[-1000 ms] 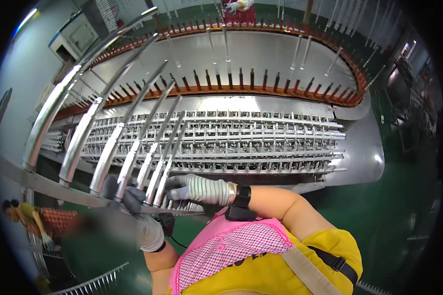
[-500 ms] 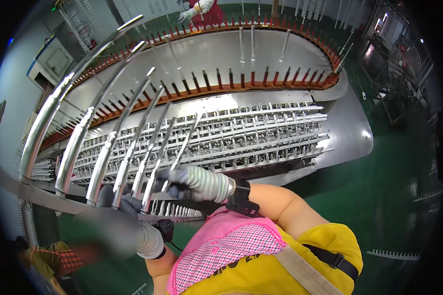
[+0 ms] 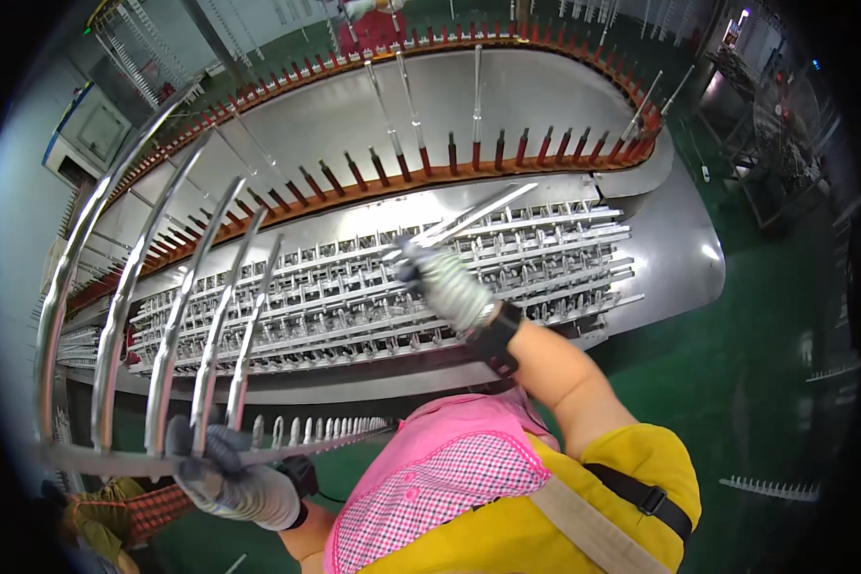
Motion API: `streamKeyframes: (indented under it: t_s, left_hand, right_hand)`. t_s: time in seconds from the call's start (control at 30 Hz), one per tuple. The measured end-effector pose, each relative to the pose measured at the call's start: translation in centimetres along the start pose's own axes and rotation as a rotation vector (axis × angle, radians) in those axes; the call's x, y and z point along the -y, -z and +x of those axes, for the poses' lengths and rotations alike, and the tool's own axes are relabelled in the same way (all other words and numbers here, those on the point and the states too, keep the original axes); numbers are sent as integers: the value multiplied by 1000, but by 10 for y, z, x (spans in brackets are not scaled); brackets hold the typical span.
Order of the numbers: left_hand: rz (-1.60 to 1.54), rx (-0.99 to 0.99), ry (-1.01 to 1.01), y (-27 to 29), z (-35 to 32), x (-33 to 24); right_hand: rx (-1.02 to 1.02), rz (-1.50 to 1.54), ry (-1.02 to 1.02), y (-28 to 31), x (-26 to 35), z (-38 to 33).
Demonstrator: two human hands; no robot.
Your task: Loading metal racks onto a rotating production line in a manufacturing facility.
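My left hand, in a grey and white glove, is closed around a long narrow rack bar at the lower left. Several shiny silver tubes stand upright along its left part. To the right of my left hand the bar carries a row of short pale pegs. Over the middle of the metal racks, my gloved right hand holds slim silver tubes pointing up and to the right. These overlap, so I cannot tell how many there are. My right fingertips are partly blurred.
Rows of metal racks lie on a steel table. Behind them runs an oval conveyor loop with red and dark pegs, some bearing tubes. Another person works at the far side, and one more is at lower left.
My right hand has moved up and right from the bar with tubes in it, and fewer tubes stand on the bar. My left hand and the bar are lower. Tubes on the near conveyor side have shifted left.
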State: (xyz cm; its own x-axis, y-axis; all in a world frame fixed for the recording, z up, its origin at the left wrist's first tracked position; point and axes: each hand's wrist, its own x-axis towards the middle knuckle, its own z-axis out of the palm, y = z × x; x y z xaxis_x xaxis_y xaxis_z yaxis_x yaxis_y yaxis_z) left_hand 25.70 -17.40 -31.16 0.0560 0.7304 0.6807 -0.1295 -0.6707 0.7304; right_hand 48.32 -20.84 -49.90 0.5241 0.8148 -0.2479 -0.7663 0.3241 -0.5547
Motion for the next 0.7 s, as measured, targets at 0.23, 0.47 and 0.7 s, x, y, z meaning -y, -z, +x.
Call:
streamKeyframes:
  t_s: [0.23,0.47,0.7]
  left_hand:
    - [195,-244,-38,3,-8,11]
    - [204,-150,-142,0,-8,32]
    - [153,-234,-104,-11,-15,33]
  right_hand:
    - [-600,-426,583,182,121,36]
    - [-946,-989,676,240,205,97]
    - [-1038,-1657,485,216,186,126]
